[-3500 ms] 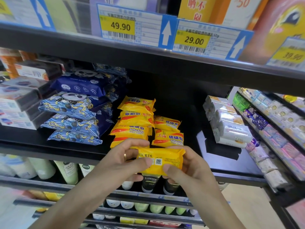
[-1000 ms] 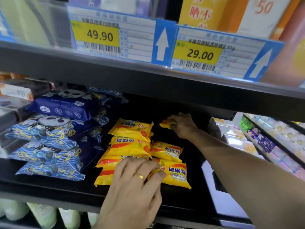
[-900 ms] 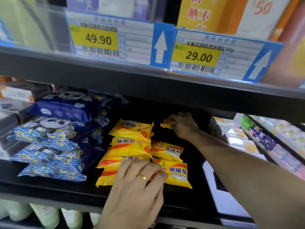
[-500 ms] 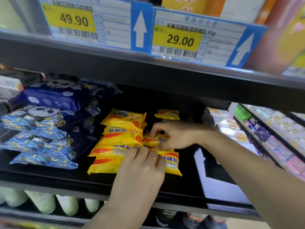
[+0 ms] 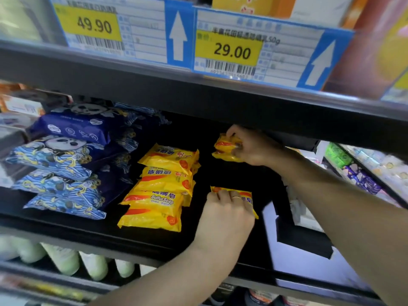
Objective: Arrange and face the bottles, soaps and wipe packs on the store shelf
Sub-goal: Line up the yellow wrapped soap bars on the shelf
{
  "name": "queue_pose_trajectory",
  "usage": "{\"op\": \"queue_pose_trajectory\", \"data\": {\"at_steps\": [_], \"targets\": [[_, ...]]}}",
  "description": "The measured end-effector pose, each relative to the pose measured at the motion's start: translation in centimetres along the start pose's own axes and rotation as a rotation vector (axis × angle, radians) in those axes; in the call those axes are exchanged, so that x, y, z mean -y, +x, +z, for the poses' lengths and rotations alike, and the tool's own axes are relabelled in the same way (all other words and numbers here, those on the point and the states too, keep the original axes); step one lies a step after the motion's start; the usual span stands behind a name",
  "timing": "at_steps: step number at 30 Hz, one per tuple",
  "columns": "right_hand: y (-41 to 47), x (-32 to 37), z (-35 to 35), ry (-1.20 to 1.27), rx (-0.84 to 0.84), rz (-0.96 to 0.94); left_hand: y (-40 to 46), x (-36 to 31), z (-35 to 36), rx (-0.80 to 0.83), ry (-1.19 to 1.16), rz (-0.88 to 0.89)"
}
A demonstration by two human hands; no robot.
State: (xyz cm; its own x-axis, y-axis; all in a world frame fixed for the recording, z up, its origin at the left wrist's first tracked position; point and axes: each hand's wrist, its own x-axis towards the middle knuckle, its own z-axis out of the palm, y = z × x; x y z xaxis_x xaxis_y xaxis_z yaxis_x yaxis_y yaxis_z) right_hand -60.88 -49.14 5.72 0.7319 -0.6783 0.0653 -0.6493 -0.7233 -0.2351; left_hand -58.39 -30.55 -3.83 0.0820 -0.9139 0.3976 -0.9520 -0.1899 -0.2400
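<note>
- Far left of the black shelf: dark boxed goods, blurred at the frame edge.
- Just beside them, a stack of blue panda-print wipe packs, four deep at the front, with more of the same behind.
- Below the shelf at left, pale green bottles lie in a row on the next level down.
- Middle: a stack of yellow sulfur soap packs, four layers, the third one down reading "Sulfur Soap"; it stands apart from the wipe packs with a dark gap between.
- Above, on the upper shelf rim, price tags marked 49.90 and 29.00, each with a white arrow on blue.
- The left hand, a ring on one finger, rests knuckles-up on a single front soap pack lying flat on the shelf right of the stack; its fingers curl over the pack's near edge.
- Farther back, the right hand pinches two stacked rear soap packs with bent fingers and thumb, under the upper shelf.
- Far right, white wrapped bars and a neighbouring rack of colourful small packs, blurred.
</note>
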Motion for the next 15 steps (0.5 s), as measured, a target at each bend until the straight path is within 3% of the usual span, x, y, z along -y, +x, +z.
{"op": "queue_pose_trajectory", "data": {"at_steps": [5, 10, 15], "targets": [[3.2, -1.5, 1.4, -0.063, 0.014, 0.105, 5.2, 0.2, -0.8, 0.246, -0.051, -0.039], [3.0, -1.7, 2.2, -0.154, -0.088, 0.059, 8.7, 1.4, 2.2, 0.246, 0.029, -0.124], [3.6, -2.9, 3.7, -0.093, -0.104, 0.043, 10.4, 1.8, 3.7, 0.254, -0.064, -0.18]]}}
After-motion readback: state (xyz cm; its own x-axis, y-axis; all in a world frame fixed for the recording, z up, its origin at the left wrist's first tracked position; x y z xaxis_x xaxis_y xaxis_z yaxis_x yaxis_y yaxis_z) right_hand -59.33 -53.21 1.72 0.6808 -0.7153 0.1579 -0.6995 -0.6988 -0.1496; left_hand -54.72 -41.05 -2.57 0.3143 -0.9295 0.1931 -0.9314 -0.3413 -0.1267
